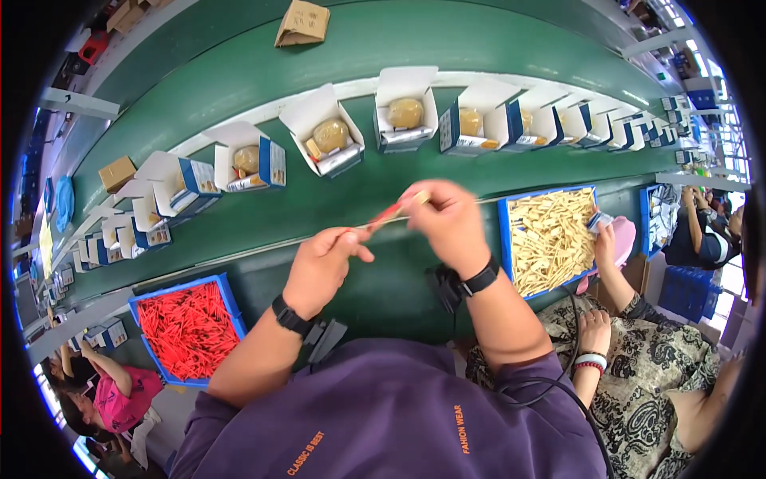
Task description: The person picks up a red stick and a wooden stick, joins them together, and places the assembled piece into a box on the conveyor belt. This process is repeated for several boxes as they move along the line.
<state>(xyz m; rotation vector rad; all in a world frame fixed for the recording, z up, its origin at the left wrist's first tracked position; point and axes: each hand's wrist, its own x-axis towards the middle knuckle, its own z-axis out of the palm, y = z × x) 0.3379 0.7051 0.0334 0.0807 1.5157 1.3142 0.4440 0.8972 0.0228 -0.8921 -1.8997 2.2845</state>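
My left hand (323, 263) pinches a thin red stick-like piece (387, 214), which spans the gap between my hands above the green belt. My right hand (447, 227), slightly blurred, closes on a small cream stick-like piece (421, 196) right beside the red one. How the two pieces touch is too small to tell. By my left forearm is a blue tray (237, 307) heaped with red sticks (190, 331). To the right of my right hand, another blue tray (504, 231) holds many cream sticks (550, 235).
Open white-and-blue boxes (335, 164) line the far side of the green belt (351, 195), several with a round tan object (405, 113) inside. A brown carton (303, 22) lies farther back. On the right, a co-worker's hand (606, 243) holds a small packet over the cream tray.
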